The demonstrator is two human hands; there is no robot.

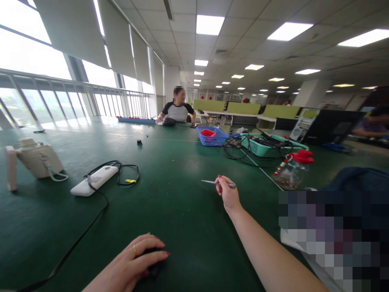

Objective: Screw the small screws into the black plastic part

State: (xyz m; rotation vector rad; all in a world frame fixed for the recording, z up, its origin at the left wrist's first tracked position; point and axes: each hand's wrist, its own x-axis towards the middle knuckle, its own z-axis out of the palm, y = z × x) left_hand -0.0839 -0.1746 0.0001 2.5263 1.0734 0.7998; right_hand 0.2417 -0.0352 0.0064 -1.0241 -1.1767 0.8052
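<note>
My right hand (pixel 227 194) is closed around a slim screwdriver (pixel 208 181). Its thin metal shaft points left, just above the green table (pixel 182 211), and the handle end shows behind my fingers. Nearer to me, my left hand (pixel 141 255) is low over the table with its fingers stretched out and a little apart. A dark patch lies under those fingers; whether it is a shadow or a black object I cannot tell. A ring is on one finger.
At left are a white power bank (pixel 95 181) with a black strap (pixel 88 229) and a beige camera-like device (pixel 39 158). Blue (pixel 212 140) and teal baskets (pixel 264 148), tangled cables (pixel 232 152) and a red-lidded jar (pixel 293 172) stand at right. A person (pixel 178 108) sits opposite.
</note>
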